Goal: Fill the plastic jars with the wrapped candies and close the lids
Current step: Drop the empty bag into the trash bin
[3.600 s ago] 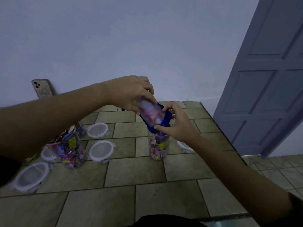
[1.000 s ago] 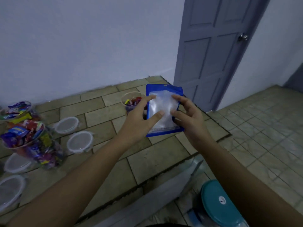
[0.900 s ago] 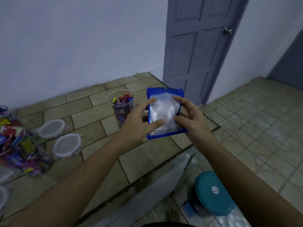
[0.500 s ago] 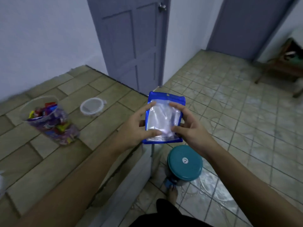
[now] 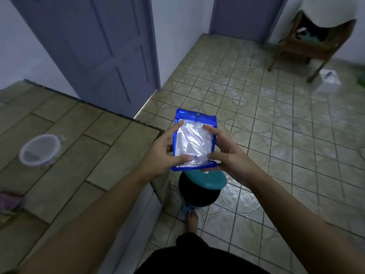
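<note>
My left hand (image 5: 162, 155) and right hand (image 5: 231, 157) pinch the flat blue-edged bag (image 5: 194, 139) by its sides, thumbs on its front. Its small print is too blurred to read.

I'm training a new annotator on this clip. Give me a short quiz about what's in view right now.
1. True or false: only the left hand holds the pouch.
2. What shows just below the pouch in the picture? A) a jar B) a teal-topped bin C) a chair
3. Fill in: the round lid lies on the counter, to the hands' ____.
Key: 1 false, the right hand holds it too. 2 B. 3 left.
</note>
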